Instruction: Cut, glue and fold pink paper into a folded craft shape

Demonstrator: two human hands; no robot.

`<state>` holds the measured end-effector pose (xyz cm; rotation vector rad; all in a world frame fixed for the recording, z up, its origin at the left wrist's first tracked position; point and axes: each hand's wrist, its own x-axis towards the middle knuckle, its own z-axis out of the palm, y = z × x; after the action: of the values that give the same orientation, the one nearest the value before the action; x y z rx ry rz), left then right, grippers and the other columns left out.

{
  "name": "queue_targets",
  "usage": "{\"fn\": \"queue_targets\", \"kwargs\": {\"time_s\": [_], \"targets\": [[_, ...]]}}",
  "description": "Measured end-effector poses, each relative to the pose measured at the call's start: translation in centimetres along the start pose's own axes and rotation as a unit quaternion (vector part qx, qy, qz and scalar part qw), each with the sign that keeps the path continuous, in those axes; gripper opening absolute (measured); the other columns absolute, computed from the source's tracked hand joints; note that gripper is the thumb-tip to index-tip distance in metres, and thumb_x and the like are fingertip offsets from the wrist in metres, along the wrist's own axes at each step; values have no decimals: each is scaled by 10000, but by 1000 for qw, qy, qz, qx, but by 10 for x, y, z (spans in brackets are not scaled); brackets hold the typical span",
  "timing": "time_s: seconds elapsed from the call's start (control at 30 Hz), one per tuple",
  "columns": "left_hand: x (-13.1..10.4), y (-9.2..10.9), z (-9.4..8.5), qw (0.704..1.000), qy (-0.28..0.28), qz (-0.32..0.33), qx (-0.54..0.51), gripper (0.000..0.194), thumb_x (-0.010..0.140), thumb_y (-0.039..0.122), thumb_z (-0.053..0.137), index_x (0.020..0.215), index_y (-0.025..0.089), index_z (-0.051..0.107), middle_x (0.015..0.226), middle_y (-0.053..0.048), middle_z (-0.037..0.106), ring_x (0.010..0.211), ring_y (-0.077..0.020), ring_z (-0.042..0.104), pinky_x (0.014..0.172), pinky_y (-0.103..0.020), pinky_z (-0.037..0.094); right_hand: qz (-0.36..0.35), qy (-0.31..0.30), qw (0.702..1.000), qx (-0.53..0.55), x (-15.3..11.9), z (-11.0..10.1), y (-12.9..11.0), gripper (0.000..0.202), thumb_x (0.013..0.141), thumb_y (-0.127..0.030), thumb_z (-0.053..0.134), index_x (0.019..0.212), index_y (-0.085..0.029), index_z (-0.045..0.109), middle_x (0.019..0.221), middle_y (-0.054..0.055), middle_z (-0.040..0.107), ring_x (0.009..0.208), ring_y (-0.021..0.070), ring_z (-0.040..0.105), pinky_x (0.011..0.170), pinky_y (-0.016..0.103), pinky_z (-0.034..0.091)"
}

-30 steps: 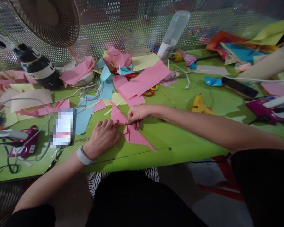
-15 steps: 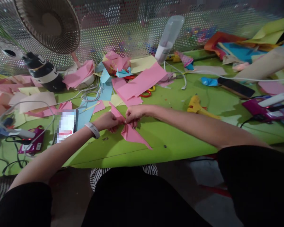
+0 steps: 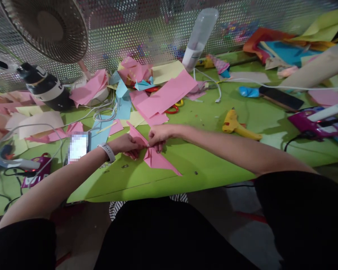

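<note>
A folded pink paper (image 3: 160, 162) is pinched at its narrow middle between both hands, just above the green table (image 3: 202, 157). My left hand (image 3: 127, 145) is closed on its left side, with a white band on the wrist. Close against it, my right hand (image 3: 158, 137) has its fingers pressed together on the same paper. One pointed end sticks up behind the hands, and the other spreads toward the table's front edge. The fingertips partly hide the paper's middle.
Pink sheets (image 3: 171, 95) and red-handled scissors (image 3: 172, 109) lie behind the hands. A yellow glue gun (image 3: 236, 125) is to the right, a lit phone (image 3: 78, 147) to the left. A fan (image 3: 49, 28), black bottle (image 3: 46, 88) and clear bottle (image 3: 199, 39) stand at the back.
The view has shifted slightly. Both hands keep their hold on the pink paper, with hardly any visible movement relative to it.
</note>
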<state>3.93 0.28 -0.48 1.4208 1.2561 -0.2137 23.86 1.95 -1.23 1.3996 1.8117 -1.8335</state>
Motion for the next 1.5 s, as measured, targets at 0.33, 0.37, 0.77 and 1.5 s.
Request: {"fn": "queue_targets", "kwargs": {"time_s": [0.33, 0.37, 0.77, 1.5], "targets": [[-5, -5, -3, 1000, 6, -14, 16, 466, 729, 574, 728, 567, 139, 690, 605, -95, 699, 513, -141, 616, 545, -266, 446, 6, 0, 1000, -12, -4, 1, -4, 287, 850, -327, 735, 710, -103, 622, 612, 44, 712, 545, 110, 688, 441, 173, 377], [-6, -7, -4, 1000, 6, -14, 23, 487, 713, 593, 733, 543, 139, 681, 577, -94, 685, 496, -141, 606, 536, -267, 439, 4, 1, 1000, -10, -5, 1, -3, 295, 836, -340, 749, 713, -102, 624, 611, 43, 712, 541, 112, 686, 436, 175, 370], [-21, -25, -8, 999, 32, -29, 31, 528, 698, 664, 700, 514, 170, 673, 531, -77, 654, 533, -161, 610, 556, -291, 456, -4, 0, 1000, -4, 1, 0, 7, 377, 768, -454, 790, 721, -128, 606, 665, 56, 734, 597, 138, 711, 453, 190, 386], [-49, -23, 31, 939, 234, 92, 236, 501, 932, 536, 455, 680, 171, 687, 596, -70, 659, 545, -147, 564, 572, -284, 423, -8, 16, 1000, 4, -7, 2, 3, 264, 828, -341, 759, 784, -104, 650, 686, 54, 737, 603, 121, 702, 462, 190, 404]]}}
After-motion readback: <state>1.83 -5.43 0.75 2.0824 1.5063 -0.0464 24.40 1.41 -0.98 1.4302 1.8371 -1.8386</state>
